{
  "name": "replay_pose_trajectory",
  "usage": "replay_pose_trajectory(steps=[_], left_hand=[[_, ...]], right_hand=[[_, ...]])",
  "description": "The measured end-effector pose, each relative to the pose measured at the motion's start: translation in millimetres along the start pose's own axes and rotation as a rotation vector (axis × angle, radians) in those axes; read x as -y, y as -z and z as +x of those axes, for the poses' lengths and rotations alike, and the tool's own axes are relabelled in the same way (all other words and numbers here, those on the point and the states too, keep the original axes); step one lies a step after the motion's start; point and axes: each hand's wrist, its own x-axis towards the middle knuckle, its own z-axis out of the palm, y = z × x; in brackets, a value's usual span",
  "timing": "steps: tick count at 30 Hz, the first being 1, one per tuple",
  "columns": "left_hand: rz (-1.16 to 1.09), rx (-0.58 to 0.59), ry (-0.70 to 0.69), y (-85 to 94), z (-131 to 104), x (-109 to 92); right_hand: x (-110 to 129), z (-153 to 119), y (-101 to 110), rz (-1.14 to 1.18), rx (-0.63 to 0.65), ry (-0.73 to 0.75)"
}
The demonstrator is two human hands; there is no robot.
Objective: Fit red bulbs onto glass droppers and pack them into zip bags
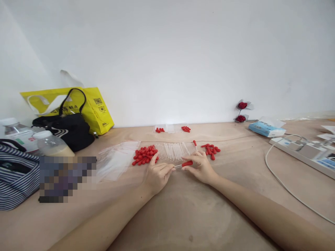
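Observation:
My left hand [160, 174] pinches a thin clear dropper tube [178, 166]. At the tube's right end is a red rubber bulb [187, 163], held between the thumb and fingers of my right hand [200, 166]. Tube and bulb meet; how deep the tube sits inside cannot be made out. Just beyond my hands lies a row of clear dropper tubes [174, 151], with one red bulb [194, 143] at its right end. A heap of red bulbs [143, 155] lies beside my left hand, and a smaller group of red pieces [210, 150] lies to the right.
Clear zip bags [117, 160] lie left of the heap. A filled bag [172, 128] rests by the wall. Farther left are a yellow bag [101, 111], a black bag [70, 129] and bottles [56, 144]. Rightward are tissues [267, 129], a power strip [303, 153] and a white cable [277, 184].

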Motion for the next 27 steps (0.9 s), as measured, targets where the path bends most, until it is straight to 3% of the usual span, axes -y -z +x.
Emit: replay_pose_trajectory(steps=[7, 11, 13, 17, 19, 22, 27], left_hand=[[-0.052, 0.021, 0.034, 0.8, 1, 0], [-0.072, 0.087, 0.07, 3.6, 2, 1], [-0.067, 0.121, 0.107, 3.5, 1, 2], [-0.029, 0.182, 0.149, -0.2, 0, 3], [-0.013, 0.201, 0.155, -2.1, -1, 3], [-0.014, 0.205, 0.164, -2.8, -2, 4], [-0.029, 0.216, 0.173, -1.1, -1, 4]], right_hand=[[6, 4, -10, 0.551, -0.032, -0.28], [-8, 22, -3, 0.629, -0.187, -0.324], [-26, 34, 12, 0.531, -0.252, -0.35], [-62, 52, 48, 0.013, -0.11, -0.515], [-72, 57, 55, -0.299, -0.052, -0.575], [-75, 60, 48, -0.551, 0.023, -0.615], [-74, 67, 25, -0.621, 0.071, -0.628]])
